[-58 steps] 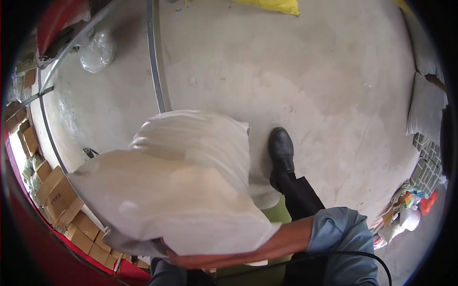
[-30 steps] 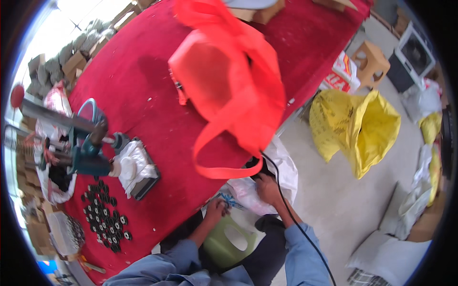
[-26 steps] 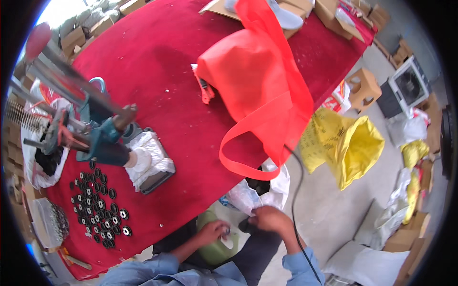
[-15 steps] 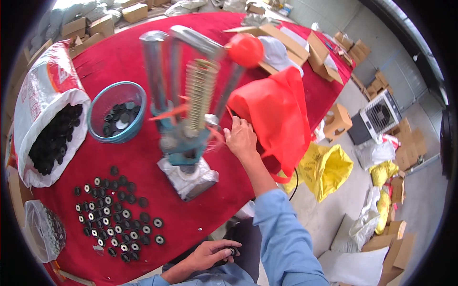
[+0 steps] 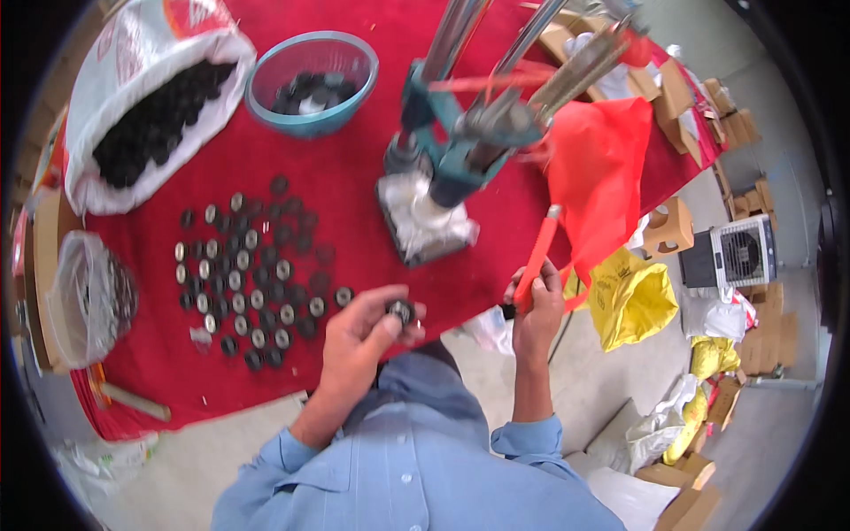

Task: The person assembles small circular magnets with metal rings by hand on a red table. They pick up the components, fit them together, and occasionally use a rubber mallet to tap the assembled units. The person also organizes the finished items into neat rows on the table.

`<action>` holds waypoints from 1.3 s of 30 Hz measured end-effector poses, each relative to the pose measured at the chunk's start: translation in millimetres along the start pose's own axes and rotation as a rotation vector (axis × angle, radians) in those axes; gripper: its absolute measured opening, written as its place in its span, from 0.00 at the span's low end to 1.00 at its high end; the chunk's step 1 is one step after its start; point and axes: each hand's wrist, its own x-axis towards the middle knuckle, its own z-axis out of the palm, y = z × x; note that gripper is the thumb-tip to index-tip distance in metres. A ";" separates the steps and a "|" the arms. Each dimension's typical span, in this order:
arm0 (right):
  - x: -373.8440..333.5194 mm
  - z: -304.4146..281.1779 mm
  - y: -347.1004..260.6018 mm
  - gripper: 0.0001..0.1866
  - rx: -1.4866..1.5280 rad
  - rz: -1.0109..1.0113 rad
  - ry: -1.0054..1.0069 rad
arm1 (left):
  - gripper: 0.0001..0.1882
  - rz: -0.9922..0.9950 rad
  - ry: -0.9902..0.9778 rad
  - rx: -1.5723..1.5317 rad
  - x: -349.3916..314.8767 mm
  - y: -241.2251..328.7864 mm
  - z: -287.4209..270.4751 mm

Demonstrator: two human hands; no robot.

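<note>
My left hand (image 5: 359, 341) is over the table's near edge, its thumb and fingers closed on a small round black cap (image 5: 400, 311) with a lighter centre. To the right, my right hand (image 5: 537, 310) grips a long orange-handled tool (image 5: 542, 248) with a pale metal-looking tip pointing up; its exact kind is unclear. Between and beyond the hands stands a teal hand press (image 5: 452, 146) with steel posts, on a base wrapped in white plastic (image 5: 421, 217). Its upper part is blurred. On the left lie several loose black caps (image 5: 257, 296), some with pale metal rings.
A white sack (image 5: 97, 106) of black parts and a teal basin (image 5: 310, 124) stand at far left. Near the left edge is a clear plastic tub (image 5: 75, 301). A red cloth bag (image 5: 602, 168) lies right of the press, above a yellow bag (image 5: 633, 296). Cartons and a cooler (image 5: 742, 252) stand beyond.
My right hand has drawn back from beside the press and now holds the orange-handled tool. My left hand has risen from my lap with the black cap. The view has shifted.
</note>
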 end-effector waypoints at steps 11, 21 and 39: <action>-68.3 32.8 -68.2 0.15 -0.457 0.138 -0.878 | 0.15 0.158 0.078 0.110 -47.9 -21.0 0.5; -64.0 66.7 -57.1 0.10 -0.646 -0.271 -0.818 | 0.13 0.335 0.201 0.189 -50.5 -12.3 10.3; -54.5 74.0 -31.2 0.08 -0.715 -0.374 -0.716 | 0.13 0.419 0.206 0.459 -34.5 -20.4 9.2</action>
